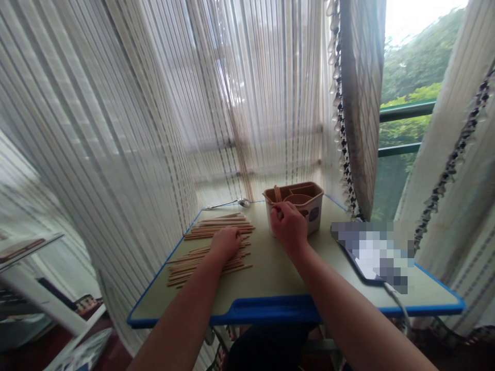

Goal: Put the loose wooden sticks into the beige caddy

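My left hand is closed low over the table, its curled fingers on chopsticks whose tips show just past them. Around it lie wooden chopsticks in two loose groups, a far bundle and a nearer spread. At the left front of a brown-rimmed utensil holder is my right hand, fingers bent together near the rim. A few chopsticks rise just above those fingers at the holder's left compartment, and I take them to be in its grip. Their lower parts are hidden.
A metal ladle lies at the table's back left. To the right is a blurred-out flat device with a white cable. The pale table has a blue edge. Striped curtains hang close behind.
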The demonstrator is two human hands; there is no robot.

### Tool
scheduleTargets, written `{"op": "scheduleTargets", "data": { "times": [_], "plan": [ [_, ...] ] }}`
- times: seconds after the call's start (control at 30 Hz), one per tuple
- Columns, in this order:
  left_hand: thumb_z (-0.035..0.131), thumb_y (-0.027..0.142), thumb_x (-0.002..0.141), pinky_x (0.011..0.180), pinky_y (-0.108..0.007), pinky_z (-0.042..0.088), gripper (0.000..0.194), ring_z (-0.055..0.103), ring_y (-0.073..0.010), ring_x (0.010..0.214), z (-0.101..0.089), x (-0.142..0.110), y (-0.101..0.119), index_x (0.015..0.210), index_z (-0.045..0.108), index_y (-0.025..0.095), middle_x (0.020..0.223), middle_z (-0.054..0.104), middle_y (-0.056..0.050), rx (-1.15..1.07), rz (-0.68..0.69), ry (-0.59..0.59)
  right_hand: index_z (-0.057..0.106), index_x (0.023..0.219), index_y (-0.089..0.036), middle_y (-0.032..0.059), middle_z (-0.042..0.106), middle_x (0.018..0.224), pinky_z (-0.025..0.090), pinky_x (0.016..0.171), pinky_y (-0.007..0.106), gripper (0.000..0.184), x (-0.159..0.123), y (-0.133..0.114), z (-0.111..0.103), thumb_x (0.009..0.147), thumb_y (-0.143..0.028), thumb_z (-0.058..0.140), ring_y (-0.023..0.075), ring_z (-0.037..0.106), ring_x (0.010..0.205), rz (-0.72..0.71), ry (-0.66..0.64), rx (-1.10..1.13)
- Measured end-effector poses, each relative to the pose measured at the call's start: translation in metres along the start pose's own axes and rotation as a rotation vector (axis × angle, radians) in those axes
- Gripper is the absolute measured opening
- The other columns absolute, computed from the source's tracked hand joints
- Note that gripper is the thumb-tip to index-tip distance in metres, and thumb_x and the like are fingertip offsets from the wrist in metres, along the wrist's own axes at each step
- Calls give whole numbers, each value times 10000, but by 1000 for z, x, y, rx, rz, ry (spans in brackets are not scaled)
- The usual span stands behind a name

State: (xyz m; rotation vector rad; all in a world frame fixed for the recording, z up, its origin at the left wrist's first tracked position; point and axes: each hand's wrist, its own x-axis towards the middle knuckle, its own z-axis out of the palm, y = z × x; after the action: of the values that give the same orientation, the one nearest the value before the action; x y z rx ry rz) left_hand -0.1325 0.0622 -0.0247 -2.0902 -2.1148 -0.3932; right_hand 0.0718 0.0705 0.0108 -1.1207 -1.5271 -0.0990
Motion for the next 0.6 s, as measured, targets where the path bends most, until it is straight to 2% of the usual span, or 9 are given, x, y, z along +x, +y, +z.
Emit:
{"op": "scheduleTargets", "data": {
  "times": [0.23,0.6],
  "plan": [
    [502,225,796,812,-302,434,202,597,-195,896,1,0,2,919,660,202,974,661,-62,-106,136,13,653,820,-209,23,667,861,383,651,246,175,1,-1,0,810,-236,481,165,597,771,-2,-5,3],
    [502,109,748,794,-277,451,254,592,-170,829,3,2,2,914,683,174,941,655,-59,-198,219,10,657,838,-215,16,672,879,402,674,251,178,-1,-1,0,808,-239,484,167,606,787,-6,-28,15]
  ]
}}
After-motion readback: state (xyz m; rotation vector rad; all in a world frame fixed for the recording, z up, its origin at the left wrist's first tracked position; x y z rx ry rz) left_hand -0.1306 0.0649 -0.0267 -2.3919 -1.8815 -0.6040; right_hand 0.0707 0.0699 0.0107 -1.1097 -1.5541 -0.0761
